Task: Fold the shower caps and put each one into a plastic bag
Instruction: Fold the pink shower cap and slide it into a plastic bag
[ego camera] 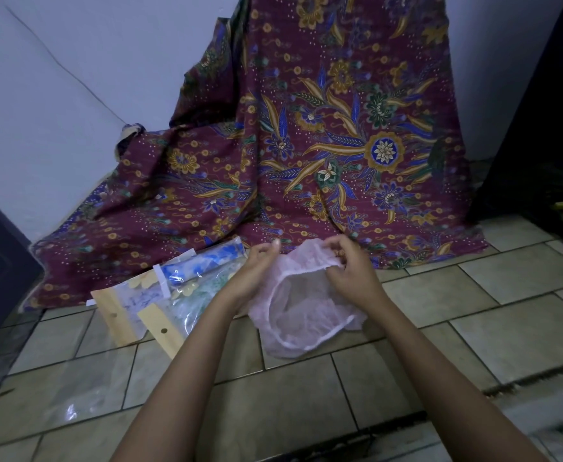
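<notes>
A pink shower cap (307,305) was held low over the tiled floor (473,295), its elastic-rimmed opening turned toward the camera and its lower part seemingly laid on the tiles. The left grip (260,265), a bare hand, was closed narrowly at the cap's upper left edge, fingers curled and pinched together, though the exact contact was blurred. The right grip (350,265), also a bare hand, was curled round the gathered upper right edge, with the rim pinched between thumb and fingers. The two grips were set near each other, with the bunched top of the cap between them. To the left of the cap, a small pile of packed bags (173,295) with pale card headers was laid overlapping on the floor, a blue-patterned one furthest back. Nearer the camera, a clear plastic bag (73,391) was spread flat on the tiles. A maroon batik cloth (307,145) was draped down the wall (56,111) and onto the floor behind everything.
</notes>
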`<state>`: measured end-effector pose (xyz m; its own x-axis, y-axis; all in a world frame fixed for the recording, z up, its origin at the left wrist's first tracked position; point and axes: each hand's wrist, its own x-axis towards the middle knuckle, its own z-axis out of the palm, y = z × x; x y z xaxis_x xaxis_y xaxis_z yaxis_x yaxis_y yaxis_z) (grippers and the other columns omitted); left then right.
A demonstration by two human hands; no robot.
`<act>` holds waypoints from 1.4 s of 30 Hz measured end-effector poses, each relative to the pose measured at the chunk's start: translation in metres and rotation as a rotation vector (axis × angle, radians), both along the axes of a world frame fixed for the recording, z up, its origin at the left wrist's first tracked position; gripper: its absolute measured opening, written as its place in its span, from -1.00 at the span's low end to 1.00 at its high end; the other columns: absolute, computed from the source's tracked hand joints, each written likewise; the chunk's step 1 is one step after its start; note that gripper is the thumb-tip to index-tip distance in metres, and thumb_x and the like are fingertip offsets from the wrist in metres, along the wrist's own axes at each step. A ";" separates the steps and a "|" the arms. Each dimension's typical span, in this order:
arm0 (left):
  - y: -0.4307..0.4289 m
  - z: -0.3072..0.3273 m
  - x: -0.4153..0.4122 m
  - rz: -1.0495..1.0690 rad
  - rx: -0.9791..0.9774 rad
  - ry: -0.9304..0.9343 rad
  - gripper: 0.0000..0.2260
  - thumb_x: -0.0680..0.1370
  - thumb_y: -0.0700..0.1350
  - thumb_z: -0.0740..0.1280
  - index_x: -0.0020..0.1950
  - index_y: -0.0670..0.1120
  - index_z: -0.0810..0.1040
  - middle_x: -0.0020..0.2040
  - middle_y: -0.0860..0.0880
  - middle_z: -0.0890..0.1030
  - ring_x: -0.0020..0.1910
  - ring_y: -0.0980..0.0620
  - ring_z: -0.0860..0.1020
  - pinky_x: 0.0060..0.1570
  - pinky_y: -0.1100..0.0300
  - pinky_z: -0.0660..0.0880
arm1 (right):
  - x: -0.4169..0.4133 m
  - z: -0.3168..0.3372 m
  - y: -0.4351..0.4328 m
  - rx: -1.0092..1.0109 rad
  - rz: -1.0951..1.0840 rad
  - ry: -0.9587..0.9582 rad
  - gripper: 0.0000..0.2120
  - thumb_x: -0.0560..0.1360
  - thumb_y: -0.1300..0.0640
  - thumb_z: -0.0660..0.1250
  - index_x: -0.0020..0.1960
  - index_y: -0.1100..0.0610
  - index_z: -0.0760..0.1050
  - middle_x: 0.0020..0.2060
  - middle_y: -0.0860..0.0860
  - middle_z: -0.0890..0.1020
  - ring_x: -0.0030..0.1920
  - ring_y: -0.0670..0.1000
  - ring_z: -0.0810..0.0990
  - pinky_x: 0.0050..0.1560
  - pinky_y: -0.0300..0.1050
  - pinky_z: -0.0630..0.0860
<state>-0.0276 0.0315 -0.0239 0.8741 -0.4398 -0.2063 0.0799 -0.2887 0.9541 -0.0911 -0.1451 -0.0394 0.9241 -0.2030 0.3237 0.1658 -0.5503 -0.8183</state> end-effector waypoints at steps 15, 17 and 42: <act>0.005 -0.011 0.004 0.283 -0.236 -0.170 -0.81 0.56 -0.15 0.30 -0.26 -0.06 0.45 -0.43 0.08 0.48 -0.46 0.15 0.39 -0.29 0.20 0.40 | -0.003 -0.006 -0.015 0.557 0.012 0.236 -0.70 0.53 0.17 0.28 -0.38 0.11 0.45 -0.51 -0.05 0.50 -0.52 -0.17 0.46 -0.41 -0.25 0.41; 0.008 -0.014 0.009 0.360 -0.186 -0.215 -0.82 0.56 -0.15 0.29 -0.26 -0.06 0.46 -0.31 0.02 0.50 -0.31 0.10 0.45 -0.18 0.17 0.42 | 0.000 -0.006 -0.016 0.395 -0.134 0.126 -0.59 0.54 0.20 0.26 -0.45 0.07 0.24 -0.55 -0.04 0.28 -0.57 -0.17 0.23 -0.49 -0.28 0.20; 0.005 -0.010 0.019 0.421 0.027 -0.344 -0.86 0.56 -0.16 0.23 -0.18 -0.15 0.38 -0.30 -0.05 0.37 -0.25 0.01 0.35 -0.24 0.13 0.33 | -0.002 -0.003 -0.010 0.809 -0.065 0.257 -0.65 0.57 -0.08 0.14 -0.12 0.16 0.53 -0.48 -0.02 0.53 -0.51 -0.08 0.48 -0.49 -0.27 0.42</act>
